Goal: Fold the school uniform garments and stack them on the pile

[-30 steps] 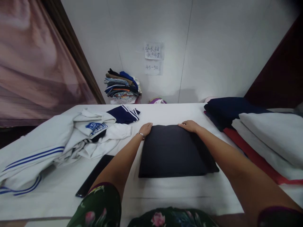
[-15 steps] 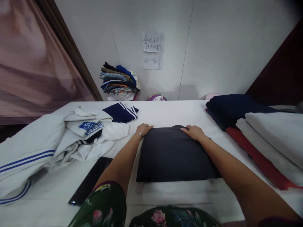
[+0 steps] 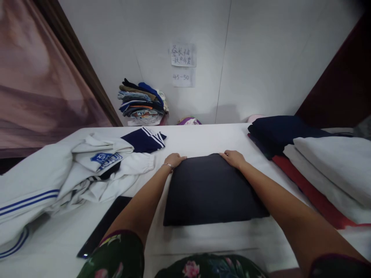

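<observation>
A dark grey folded garment (image 3: pixel 214 193) lies flat on the white table in front of me. My left hand (image 3: pixel 174 159) grips its far left corner, thumb on top and fingers curled at the edge. At the far right corner my right hand (image 3: pixel 233 158) pinches the cloth the same way. Both forearms reach along the sides of the garment, and the right one covers part of its right edge. Its exact kind does not show, since it is folded into a block.
Left lies a crumpled white jacket (image 3: pixel 98 154) with blue stripes, beside a navy striped piece (image 3: pixel 143 139) and a black flat object (image 3: pixel 104 224). Folded clothes (image 3: pixel 333 162) are piled at right. Another clothes stack (image 3: pixel 142 102) stands beyond the table (image 3: pixel 208 135), near paper notes (image 3: pixel 183 63).
My right hand has shifted slightly along the far edge, and the bump of cloth there is flatter. The view has moved a little; the garment stays in place.
</observation>
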A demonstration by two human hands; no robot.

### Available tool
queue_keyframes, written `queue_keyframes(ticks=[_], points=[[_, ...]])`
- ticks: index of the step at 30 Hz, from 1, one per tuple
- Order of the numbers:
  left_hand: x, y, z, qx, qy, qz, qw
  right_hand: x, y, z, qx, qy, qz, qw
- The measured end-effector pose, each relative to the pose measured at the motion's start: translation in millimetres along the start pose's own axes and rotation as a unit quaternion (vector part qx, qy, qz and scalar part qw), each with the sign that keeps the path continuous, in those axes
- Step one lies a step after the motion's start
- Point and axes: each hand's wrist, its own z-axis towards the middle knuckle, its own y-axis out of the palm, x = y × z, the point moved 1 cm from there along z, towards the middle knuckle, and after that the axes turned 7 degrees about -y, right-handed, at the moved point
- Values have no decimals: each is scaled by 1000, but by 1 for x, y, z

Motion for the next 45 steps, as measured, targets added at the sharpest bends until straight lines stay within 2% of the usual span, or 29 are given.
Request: queue_keyframes(ticks=[5,10,15,21,25,28,32,35,38,41,43,45], points=[[0,11,-5,28,-21,-16,999,1,15,2,-6,5,3,1000],[-6,6,-19,50,-25,-78,995,15,10,2,-29,15,35,999],[-26,4,-66,13,-58,-156,986,51,4,-21,-30,36,85,995],[-43,14,-133,-39,-89,-339,936,79,8,-77,28,110,122,986],[-38,15,-145,-45,-102,-330,937,79,11,-105,54,127,171,976],[-29,15,-142,-33,-110,-325,939,72,14,-115,65,142,253,955],[-19,11,-140,-88,-88,-420,899,58,18,-117,112,116,359,920],[-21,-4,-144,-70,-87,-464,879,47,23,-118,149,81,395,903],[-30,-15,-147,-54,-94,-460,881,38,34,-123,161,62,363,916],[-43,-10,-146,-57,-119,-411,902,32,40,-129,121,71,282,949],[-49,-2,-144,-59,-124,-384,913,29,33,-132,84,75,198,974],[-52,4,-143,-68,-115,-382,914,21,19,-133,97,55,110,988]])
